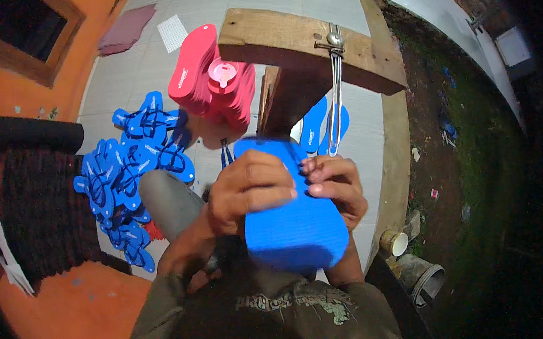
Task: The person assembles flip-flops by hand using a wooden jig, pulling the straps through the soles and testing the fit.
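Over pale floor tiles [150, 58] we're gripping a blue sandal sole [294, 224], left hand [248, 193] and right hand [336, 187] clamping its upper end, and it's looking light and bendy.

Centre: a sandal sole [294, 224] lies between the left hand [248, 193] and the right hand [336, 187], both touching its upper part
Beyond the hands: a wooden beam [307, 50] runs across, with a metal tool [337, 95] hanging from it down toward the sole
Left of the beam: a stack of soles [205, 79], with a small cup [222, 73] on it
Further left, on the floor: a pile of strapped sandals [127, 173]
Right, near the ground: a pipe end [395, 243]
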The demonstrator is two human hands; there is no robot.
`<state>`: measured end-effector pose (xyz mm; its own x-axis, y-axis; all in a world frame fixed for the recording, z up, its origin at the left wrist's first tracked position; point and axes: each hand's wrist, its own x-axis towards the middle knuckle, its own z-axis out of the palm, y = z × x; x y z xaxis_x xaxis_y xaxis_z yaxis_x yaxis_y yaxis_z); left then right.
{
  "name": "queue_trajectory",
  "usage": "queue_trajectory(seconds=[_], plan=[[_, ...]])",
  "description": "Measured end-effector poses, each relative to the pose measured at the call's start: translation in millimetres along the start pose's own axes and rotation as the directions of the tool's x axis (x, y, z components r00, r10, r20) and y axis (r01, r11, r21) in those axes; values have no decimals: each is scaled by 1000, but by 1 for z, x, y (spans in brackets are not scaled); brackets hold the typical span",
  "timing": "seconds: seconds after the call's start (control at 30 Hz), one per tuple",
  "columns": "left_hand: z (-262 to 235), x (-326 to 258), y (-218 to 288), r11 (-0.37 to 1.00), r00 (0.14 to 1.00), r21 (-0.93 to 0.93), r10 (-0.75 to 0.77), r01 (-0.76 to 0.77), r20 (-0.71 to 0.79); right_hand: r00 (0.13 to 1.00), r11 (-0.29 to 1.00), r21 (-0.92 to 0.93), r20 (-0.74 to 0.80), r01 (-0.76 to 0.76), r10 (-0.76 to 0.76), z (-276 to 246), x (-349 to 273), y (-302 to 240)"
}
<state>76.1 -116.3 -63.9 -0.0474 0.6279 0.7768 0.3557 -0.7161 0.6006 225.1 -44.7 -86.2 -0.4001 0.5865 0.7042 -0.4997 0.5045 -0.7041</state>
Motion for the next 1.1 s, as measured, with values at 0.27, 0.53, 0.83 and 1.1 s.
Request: queue_trajectory(seconds=[0.27, 0.53, 0.83, 1.1], plan=[[-7, 45, -15, 993, 986, 55, 100, -108, 130, 992, 992, -80, -67, 97, -103, -17, 31, 10], [-9, 55, -22, 999, 986, 27, 41, -46, 165, 989, 999, -37, -149, 15, -21, -12, 37, 6], [-5, 54, -14, 988, 996, 134, -81, 74, 46, 987, 997, -40, -146, -71, 64, -10, 44, -11], [22, 99, -52, 596, 853, 747, 187, 295, -487, 864, 752, -512, -481, -415, 149, -15, 83, 23]])
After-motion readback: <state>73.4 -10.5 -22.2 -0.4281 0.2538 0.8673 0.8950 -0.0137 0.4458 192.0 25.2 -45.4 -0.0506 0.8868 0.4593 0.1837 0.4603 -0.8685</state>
